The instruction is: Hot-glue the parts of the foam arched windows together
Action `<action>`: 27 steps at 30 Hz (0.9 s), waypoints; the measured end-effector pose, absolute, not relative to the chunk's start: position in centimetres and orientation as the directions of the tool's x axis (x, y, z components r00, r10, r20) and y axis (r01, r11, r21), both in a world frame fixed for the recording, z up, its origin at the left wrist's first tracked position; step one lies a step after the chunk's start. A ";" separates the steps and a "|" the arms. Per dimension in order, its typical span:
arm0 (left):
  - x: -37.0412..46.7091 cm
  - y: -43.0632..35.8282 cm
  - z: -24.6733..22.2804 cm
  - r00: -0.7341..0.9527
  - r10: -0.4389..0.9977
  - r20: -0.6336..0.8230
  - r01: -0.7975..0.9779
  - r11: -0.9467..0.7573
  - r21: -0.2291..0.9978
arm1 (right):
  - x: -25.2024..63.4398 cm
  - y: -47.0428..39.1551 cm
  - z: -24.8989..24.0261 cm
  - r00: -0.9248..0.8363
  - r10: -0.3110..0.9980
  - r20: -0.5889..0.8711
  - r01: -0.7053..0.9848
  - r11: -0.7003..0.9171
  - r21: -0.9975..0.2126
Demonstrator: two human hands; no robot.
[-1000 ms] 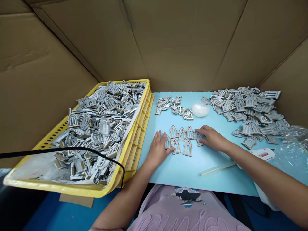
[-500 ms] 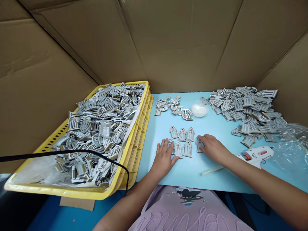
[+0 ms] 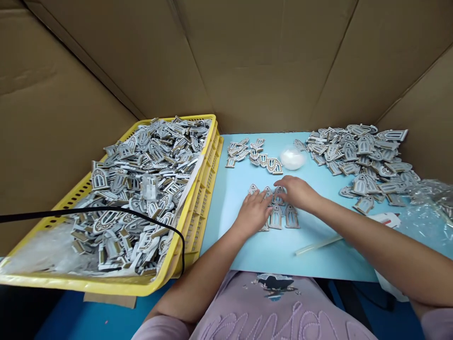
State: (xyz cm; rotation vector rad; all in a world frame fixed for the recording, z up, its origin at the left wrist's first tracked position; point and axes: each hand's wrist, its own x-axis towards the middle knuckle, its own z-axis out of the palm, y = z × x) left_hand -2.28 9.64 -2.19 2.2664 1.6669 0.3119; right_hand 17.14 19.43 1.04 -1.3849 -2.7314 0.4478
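- Left hand (image 3: 253,212), center of the frame: palm down, fingers extended over the left part of a small array of arched window pieces (image 3: 276,217), partly covering them; it is not closed around any piece.
- Right hand (image 3: 295,191), right of center: fingers bent over the upper-right piece of the array; whether they pinch it or only touch it cannot be told.
- Array: pieces lie flat in two rough rows on the light-blue tabletop (image 3: 226,245), center of the frame; two in the lower row show nearly whole.
- Yellow crate (image 3: 202,186), left of the frame: heaped with similar pieces, a black cord (image 3: 120,210) crossing in front.
- Upper center: a small cluster of pieces (image 3: 271,164) beside a white rounded object (image 3: 293,158).
- Upper right: a large pile of pieces (image 3: 364,151).
- Lower right: clear plastic wrap (image 3: 428,222); a white glue gun (image 3: 387,219), partly hidden by the right forearm; and a translucent stick (image 3: 316,245).
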 end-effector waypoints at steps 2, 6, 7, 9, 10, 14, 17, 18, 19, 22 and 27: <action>-2.7 9.3 -2.2 0.305 0.952 -0.004 0.882 -0.281 0.377 | 16.3 18.5 -0.1 -0.645 0.756 -0.109 0.749 0.599 -0.283; -4.1 8.7 -2.2 0.323 0.946 0.009 0.876 -0.302 0.377 | 15.7 17.5 -1.5 -0.681 0.726 -0.095 0.717 0.636 -0.285; -4.4 8.6 -2.2 0.328 0.945 0.010 0.875 -0.308 0.373 | 15.7 17.5 -1.6 -0.686 0.722 -0.088 0.712 0.641 -0.287; -4.8 8.6 -2.2 0.335 0.942 0.013 0.876 -0.317 0.365 | 15.6 17.7 -1.4 -0.701 0.709 -0.078 0.695 0.654 -0.300; -4.9 8.6 -2.2 0.335 0.942 0.015 0.878 -0.318 0.359 | 15.7 17.9 -1.2 -0.709 0.702 -0.072 0.685 0.660 -0.309; -5.0 8.6 -2.4 0.315 0.949 0.027 0.893 -0.306 0.329 | 16.0 20.0 -0.4 -0.659 0.752 -0.010 0.716 0.623 -0.315; -5.0 8.5 -2.5 0.282 0.958 0.044 0.909 -0.282 0.306 | 16.2 22.1 -0.4 -0.556 0.831 0.012 0.796 0.536 -0.281; -4.9 8.5 -2.5 0.269 0.962 0.050 0.915 -0.271 0.299 | 16.2 22.6 -0.5 -0.527 0.850 0.003 0.818 0.509 -0.267; -4.9 8.5 -2.5 0.255 0.965 0.057 0.920 -0.261 0.292 | 16.2 22.9 -0.8 -0.503 0.864 -0.010 0.838 0.484 -0.252; -4.5 8.3 -2.2 0.229 0.970 0.079 0.930 -0.242 0.278 | 16.0 22.7 -1.5 -0.462 0.885 -0.056 0.871 0.442 -0.213; -3.1 9.7 -0.7 0.243 0.964 0.107 0.926 -0.264 0.272 | 16.3 21.9 -1.5 -0.455 0.882 -0.120 0.885 0.432 -0.174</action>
